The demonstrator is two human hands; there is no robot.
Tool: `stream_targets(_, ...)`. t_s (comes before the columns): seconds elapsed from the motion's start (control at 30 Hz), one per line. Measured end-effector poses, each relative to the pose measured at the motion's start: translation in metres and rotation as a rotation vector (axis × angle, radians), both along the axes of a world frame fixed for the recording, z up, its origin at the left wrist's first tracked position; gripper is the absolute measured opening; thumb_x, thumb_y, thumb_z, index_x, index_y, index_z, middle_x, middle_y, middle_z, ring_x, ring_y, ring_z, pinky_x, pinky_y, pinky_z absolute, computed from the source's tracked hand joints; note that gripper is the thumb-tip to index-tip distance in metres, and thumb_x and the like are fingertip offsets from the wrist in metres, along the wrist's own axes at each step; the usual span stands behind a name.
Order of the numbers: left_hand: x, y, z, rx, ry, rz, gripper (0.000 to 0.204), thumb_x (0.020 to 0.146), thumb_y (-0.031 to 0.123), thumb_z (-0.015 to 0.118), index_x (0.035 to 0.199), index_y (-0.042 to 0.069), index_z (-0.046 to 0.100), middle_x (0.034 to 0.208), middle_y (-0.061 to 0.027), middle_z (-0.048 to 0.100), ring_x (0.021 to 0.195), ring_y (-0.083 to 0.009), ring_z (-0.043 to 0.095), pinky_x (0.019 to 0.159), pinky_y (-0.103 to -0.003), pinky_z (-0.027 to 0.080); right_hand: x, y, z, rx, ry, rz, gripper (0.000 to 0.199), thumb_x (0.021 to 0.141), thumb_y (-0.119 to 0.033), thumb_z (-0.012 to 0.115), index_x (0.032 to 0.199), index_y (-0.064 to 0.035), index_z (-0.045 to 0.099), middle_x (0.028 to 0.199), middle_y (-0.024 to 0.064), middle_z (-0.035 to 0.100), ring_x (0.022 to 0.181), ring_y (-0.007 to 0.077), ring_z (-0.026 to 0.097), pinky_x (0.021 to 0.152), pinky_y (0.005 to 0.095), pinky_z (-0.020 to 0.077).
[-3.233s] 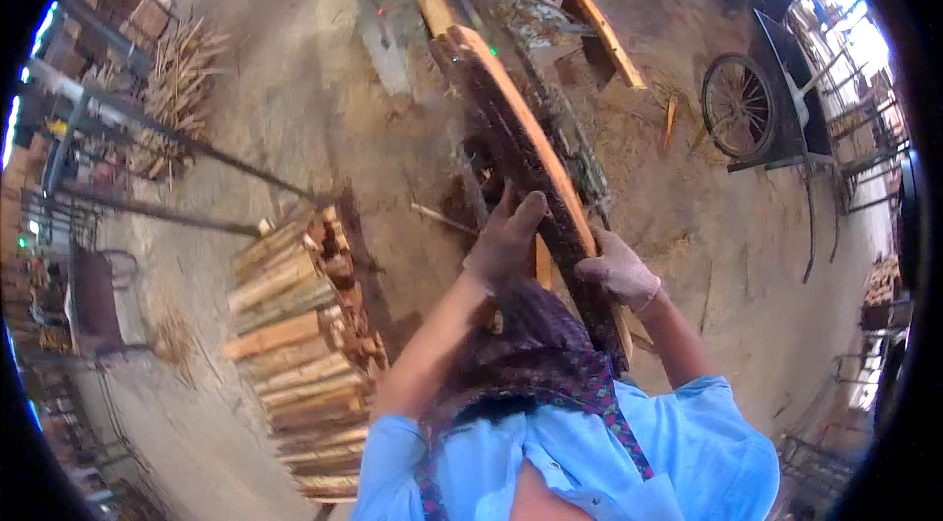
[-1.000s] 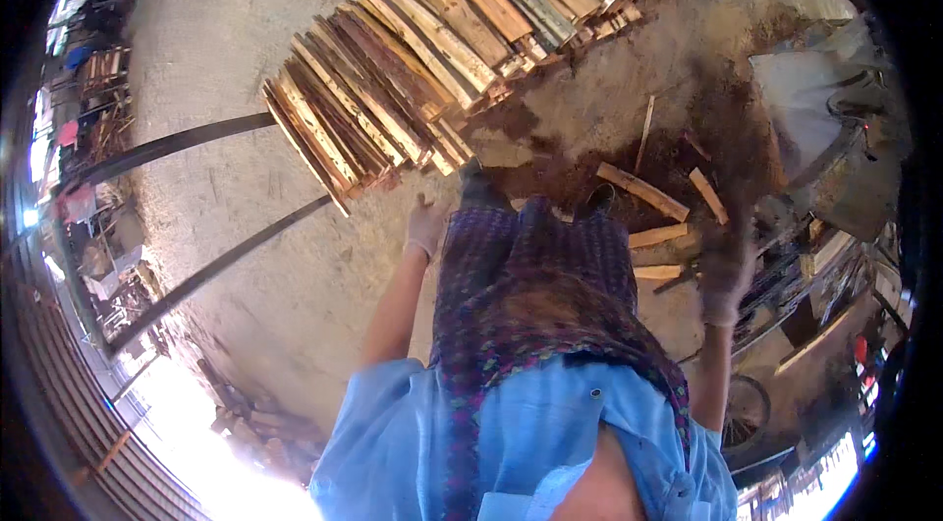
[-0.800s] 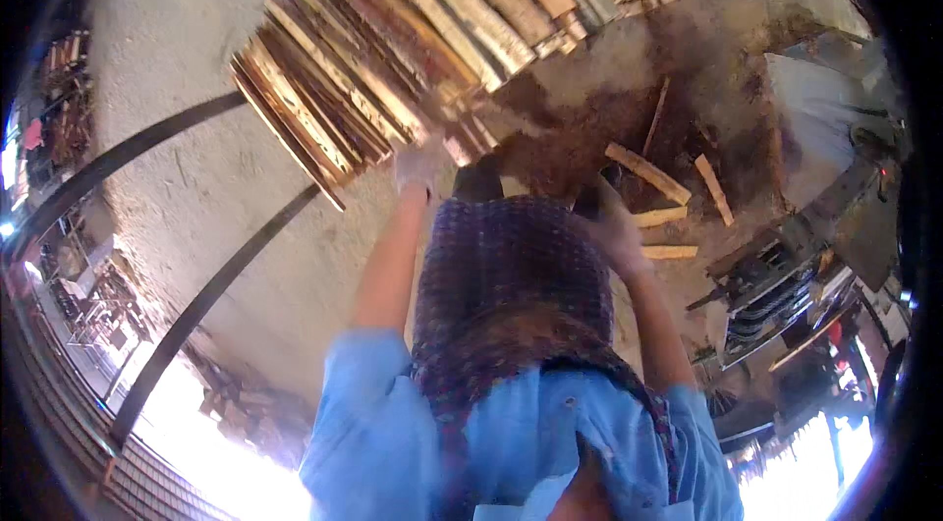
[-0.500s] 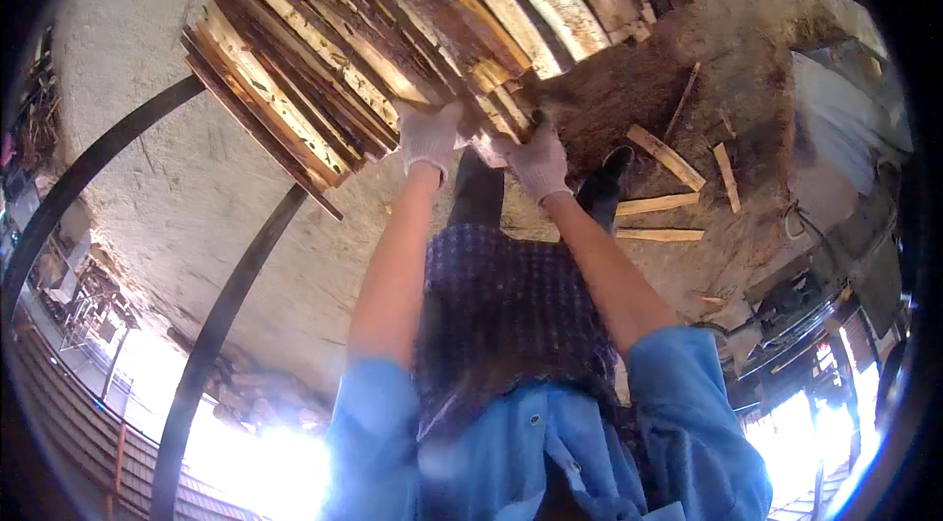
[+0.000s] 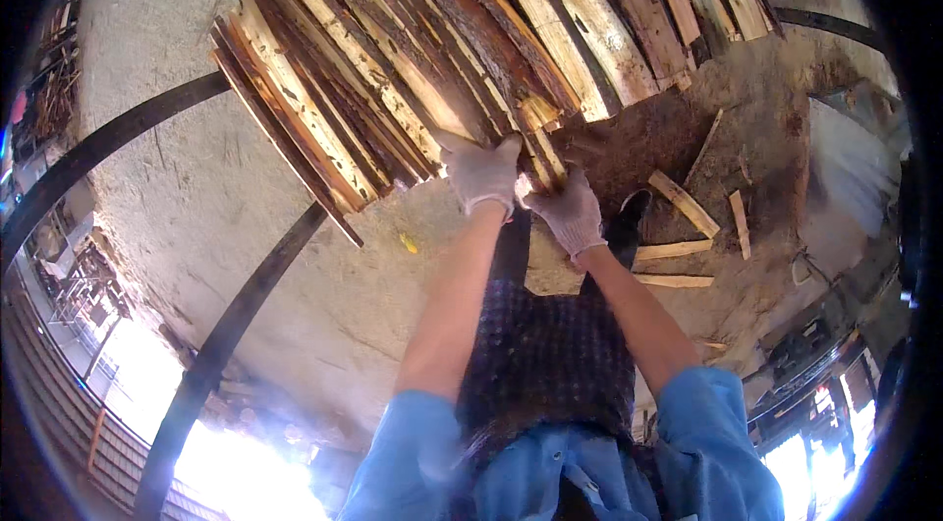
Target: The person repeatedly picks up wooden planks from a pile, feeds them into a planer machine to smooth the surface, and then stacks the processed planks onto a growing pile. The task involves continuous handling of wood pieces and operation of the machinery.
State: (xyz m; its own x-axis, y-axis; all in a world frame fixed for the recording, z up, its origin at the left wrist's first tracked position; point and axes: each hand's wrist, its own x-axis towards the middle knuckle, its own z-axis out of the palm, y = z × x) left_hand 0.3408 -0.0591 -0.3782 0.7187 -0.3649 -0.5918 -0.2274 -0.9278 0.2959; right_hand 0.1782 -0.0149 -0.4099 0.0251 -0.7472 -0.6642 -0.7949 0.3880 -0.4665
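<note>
A row of long, rough wooden slabs (image 5: 393, 50), some with bark, lies side by side across the upper part of the view. My left hand (image 5: 481, 172), in a whitish knit glove, is closed at the near ends of the middle slabs. Just to its right, my right hand (image 5: 570, 215), gloved the same way, is closed on the near end of a narrow wooden slab (image 5: 540, 160). That slab's end shows between the two hands. Both hands' fingertips are partly hidden by the wood and the gloves.
Short wood offcuts (image 5: 685, 204) lie on brown sawdust (image 5: 629, 143) by my right foot. Dark curved bars (image 5: 231, 320) run beneath the slabs to the left. Pale sheeting (image 5: 850, 167) lies on the right. Bright openings show at the lower left and lower right.
The whole view has shifted, so slabs and floor sit lower and farther right. My left hand has moved right along the slab ends, closer to my right hand, which keeps its hold.
</note>
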Motion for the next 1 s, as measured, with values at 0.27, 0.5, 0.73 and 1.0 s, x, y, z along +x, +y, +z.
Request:
stream_targets(0.27, 0.012, 0.011, 0.002, -0.126, 0.134, 0.046, 0.113, 0.078, 0.022, 0.081, 0.167, 0.000, 0.013, 0.141, -0.0405, 0.051, 0.128, -0.0537, 0.060, 0.111, -0.053, 0.050, -0.010, -0.011, 0.046, -0.016, -0.052, -0.028, 0.073, 0.078, -0.040, 0.091, 0.130, -0.0001, 0.060, 0.120, 0.0284, 0.074, 0.112, 0.0449, 0.072, 0.092, 0.0492, 0.0581)
stream_targets(0.5, 0.019, 0.015, 0.055, -0.327, 0.308, 0.116, 0.096, 0.081, 0.022, 0.075, 0.162, 0.000, 0.029, 0.133, -0.0374, 0.062, 0.125, -0.0488, 0.065, 0.106, -0.052, 0.051, 0.010, -0.026, 0.092, -0.126, -0.538, -0.218, 0.079, 0.085, -0.036, 0.086, 0.148, 0.0021, 0.056, 0.126, 0.0273, 0.072, 0.123, 0.0365, 0.070, 0.097, 0.0432, 0.0569)
stream_targets(0.73, -0.026, 0.035, 0.178, -0.095, 0.405, 0.071, 0.104, 0.083, 0.028, 0.082, 0.166, 0.001, 0.024, 0.136, -0.0300, 0.066, 0.124, -0.0428, 0.067, 0.108, -0.049, 0.051, 0.108, -0.128, 0.134, 0.351, -0.555, 0.224, 0.079, 0.086, -0.037, 0.084, 0.145, 0.0084, 0.057, 0.123, 0.0222, 0.073, 0.115, 0.0248, 0.069, 0.099, 0.0357, 0.0543)
stream_targets(1.0, -0.037, 0.147, 0.144, -0.581, 0.675, 0.127, 0.070, 0.097, 0.031, 0.078, 0.149, -0.005, 0.049, 0.134, -0.0168, 0.065, 0.128, -0.0320, 0.062, 0.109, -0.046, 0.049, -0.018, -0.075, 0.158, 0.674, -0.506, 0.131, 0.054, 0.078, -0.024, 0.088, 0.121, 0.0031, 0.072, 0.101, 0.0054, 0.072, 0.087, 0.0156, 0.065, 0.082, 0.0311, 0.0534)
